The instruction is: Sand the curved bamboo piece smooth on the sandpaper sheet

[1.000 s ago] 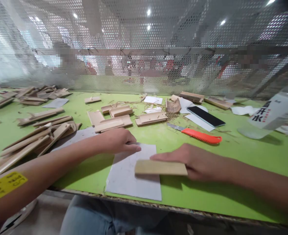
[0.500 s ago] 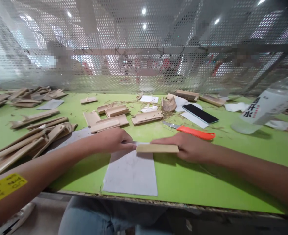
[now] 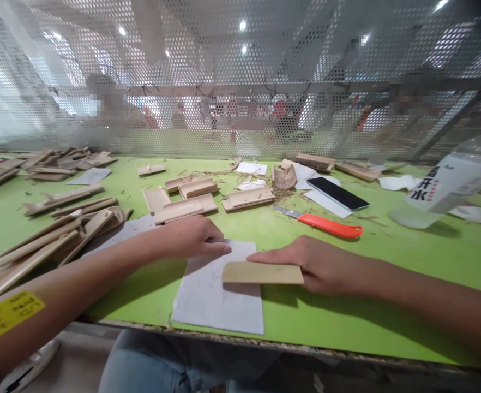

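Note:
My right hand [image 3: 312, 262] grips the right end of a pale bamboo piece [image 3: 260, 273], its index finger stretched along the far side. The piece is tilted over a greyish-white sheet [image 3: 220, 305] that lies near the table's front edge. At the sheet's far left edge, my left hand [image 3: 197, 234] has curled fingers with the thumb lying against them; whatever they may hold is hidden. A gap separates the left hand from the bamboo piece. Beyond my right hand lies a craft knife [image 3: 330, 225] with an orange handle and its blade out.
Several bamboo pieces [image 3: 189, 207] lie past my left hand, with a pile [image 3: 72, 234] at the left. A phone [image 3: 338, 192] rests on paper, beside a leaning plastic bottle [image 3: 440, 191]. A perforated metal screen [image 3: 240, 120] stands behind the green table [image 3: 347, 327].
The bamboo piece has come toward me in my right hand and tilted, showing more of its broad face. It has moved away from my left hand, which stays near the sheet's far edge.

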{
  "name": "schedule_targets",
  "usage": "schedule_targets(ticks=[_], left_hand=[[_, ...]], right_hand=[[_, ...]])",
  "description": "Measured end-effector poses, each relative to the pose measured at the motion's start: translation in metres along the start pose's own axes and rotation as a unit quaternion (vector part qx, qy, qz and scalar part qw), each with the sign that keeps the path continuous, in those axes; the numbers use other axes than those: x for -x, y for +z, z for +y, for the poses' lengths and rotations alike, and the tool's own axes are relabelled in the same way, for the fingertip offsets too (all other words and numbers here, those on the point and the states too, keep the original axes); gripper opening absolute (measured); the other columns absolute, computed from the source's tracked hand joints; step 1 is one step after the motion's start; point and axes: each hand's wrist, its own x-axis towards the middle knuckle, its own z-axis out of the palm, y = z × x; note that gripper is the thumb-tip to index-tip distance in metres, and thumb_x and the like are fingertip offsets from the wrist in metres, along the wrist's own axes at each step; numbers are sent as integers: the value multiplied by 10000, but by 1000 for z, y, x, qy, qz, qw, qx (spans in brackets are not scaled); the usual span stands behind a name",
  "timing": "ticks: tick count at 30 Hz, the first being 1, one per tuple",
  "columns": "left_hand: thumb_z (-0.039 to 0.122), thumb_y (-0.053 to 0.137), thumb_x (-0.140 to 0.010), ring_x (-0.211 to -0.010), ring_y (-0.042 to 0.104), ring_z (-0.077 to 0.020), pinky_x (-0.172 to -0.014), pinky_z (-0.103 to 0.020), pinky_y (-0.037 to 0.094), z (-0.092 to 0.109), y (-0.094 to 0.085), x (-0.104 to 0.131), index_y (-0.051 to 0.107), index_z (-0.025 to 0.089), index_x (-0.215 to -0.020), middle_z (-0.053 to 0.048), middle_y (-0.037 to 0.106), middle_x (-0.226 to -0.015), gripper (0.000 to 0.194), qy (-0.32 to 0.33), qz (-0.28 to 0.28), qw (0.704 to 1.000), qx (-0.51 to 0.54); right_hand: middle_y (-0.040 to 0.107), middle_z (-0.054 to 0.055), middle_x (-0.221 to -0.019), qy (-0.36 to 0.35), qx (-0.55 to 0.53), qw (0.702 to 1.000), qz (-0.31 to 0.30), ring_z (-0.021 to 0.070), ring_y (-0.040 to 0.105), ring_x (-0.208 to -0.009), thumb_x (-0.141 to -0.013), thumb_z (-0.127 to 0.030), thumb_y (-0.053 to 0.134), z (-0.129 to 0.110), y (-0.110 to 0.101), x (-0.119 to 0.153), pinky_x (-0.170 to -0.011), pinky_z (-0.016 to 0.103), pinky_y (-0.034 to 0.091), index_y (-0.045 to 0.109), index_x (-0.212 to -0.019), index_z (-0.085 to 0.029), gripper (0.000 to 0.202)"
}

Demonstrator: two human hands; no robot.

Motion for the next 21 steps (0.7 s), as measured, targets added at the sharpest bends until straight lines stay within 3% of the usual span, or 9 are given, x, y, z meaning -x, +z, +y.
schedule_targets(ticks=[6,12,16,21], left_hand=[[555,453,-978,-514,394,-110,-508,-298,216,-1,1,-1,544,190,-666,21,492,-571,489,-21,-4,1000,-8],[568,471,-975,-505,352,-102,-514,-300,206,0,1,-2,486,188,-628,31,436,-543,514,-3,4,1000,-6],[550,463,-980,-498,374,-104,-514,-300,213,-1,2,-2,535,188,-652,28,467,-552,494,-11,3,1000,-6],[572,468,-975,-509,364,-102,-507,-297,201,-3,2,-2,488,187,-630,29,437,-543,517,-1,1,1000,-10]], right_hand=[[826,50,-1050,50,31,997,48,191,734,-760,-868,-79,497,5,1,-1,-685,264,488,658,-1436,-255,616],[831,40,-996,0,-9,1000,-5,177,730,-735,-890,-95,504,3,1,0,-674,251,480,657,-1433,-251,586],[819,53,-1106,47,25,997,50,194,744,-814,-881,-88,505,7,1,-1,-703,256,487,679,-1406,-247,576],[832,53,-999,-19,-3,1000,-9,179,738,-738,-906,-108,501,4,3,-3,-674,247,477,642,-1450,-236,577]])
